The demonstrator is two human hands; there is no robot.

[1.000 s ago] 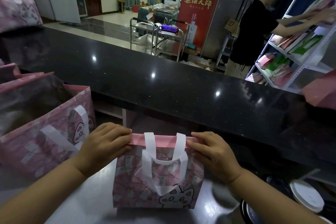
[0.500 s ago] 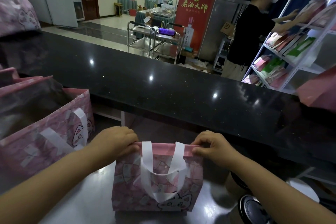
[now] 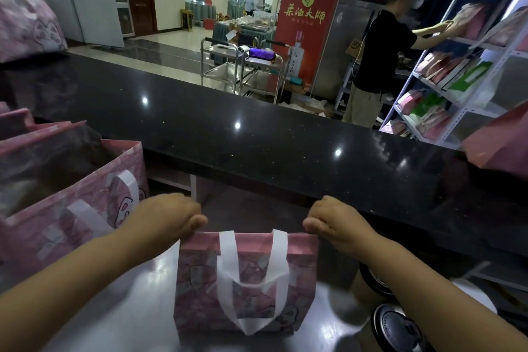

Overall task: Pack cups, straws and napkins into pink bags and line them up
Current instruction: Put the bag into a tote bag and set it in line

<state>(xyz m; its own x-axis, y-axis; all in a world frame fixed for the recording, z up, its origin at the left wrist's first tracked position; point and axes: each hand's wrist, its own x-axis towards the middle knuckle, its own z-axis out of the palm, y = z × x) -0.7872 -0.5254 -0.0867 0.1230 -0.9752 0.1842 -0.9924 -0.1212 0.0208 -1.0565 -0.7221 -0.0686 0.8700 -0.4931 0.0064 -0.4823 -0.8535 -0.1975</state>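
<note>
Left hand is curled into a fist over the top left corner of the pink bag, pinching its folded rim. Right hand does the same at the top right corner, fingers tucked tight on the rim. Both grips are closed on the bag, nothing else in either hand.

The pink bag stands upright on the grey worktop, top edge flat and pressed together between the 2 hands. A white handle hangs down its near face in a loop. Cartoon print shows low on the same face.

Left of the pink bag: a larger open bag, same pink pattern, white strap on its side, mouth gaping, contents too dark to tell. It sits near the left wrist, apart from the pink bag.

Right of the pink bag, low: 2 dark cup lids and 1 white lid, partly hidden by the right forearm.

Behind the pink bag: a raised black counter runs across the view, glossy with light spots. On it, far left of the pink bag, a stuffed pink sack; far right, a pink corner at the frame edge.

Beyond the counter, behind and right of the pink bag: a person in a black shirt reaches into a white shelf rack holding pink and green packs. Straight behind: steel trolleys and a red banner.
</note>
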